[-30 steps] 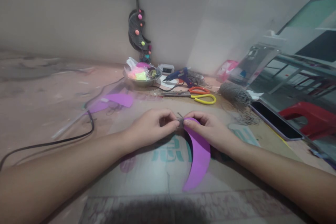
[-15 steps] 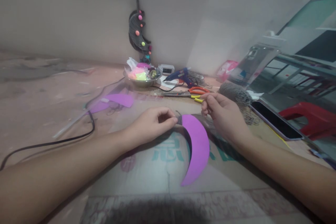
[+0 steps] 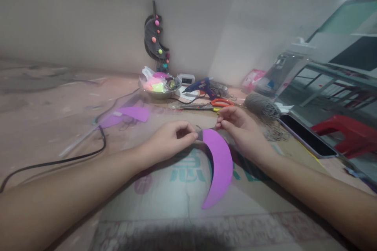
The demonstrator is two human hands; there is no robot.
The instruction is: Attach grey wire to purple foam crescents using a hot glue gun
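A purple paper crescent [image 3: 219,164] hangs over the cardboard, its upper tip wrapped in grey yarn [image 3: 200,135]. My left hand [image 3: 173,137] is closed in a pinch on that wrapped tip. Just right of the crescent's top, my right hand [image 3: 240,129] has its fingers drawn together. A thin strand of the yarn runs from the wrapped end to these fingertips. Behind my right hand lies a ball of grey yarn [image 3: 260,106], with loose loops beside it.
Orange-handled scissors [image 3: 222,103], a blue glue gun [image 3: 200,86] and a metal bowl [image 3: 159,94] of coloured bits stand behind. A phone [image 3: 308,135] lies right. Purple paper pieces [image 3: 132,113] and a black cable [image 3: 59,160] are left. A decorated grey crescent [image 3: 153,39] leans on the wall.
My right hand has moved left and slightly down, closer to the crescent's top. My left hand keeps its pinch. The view has shifted slightly.
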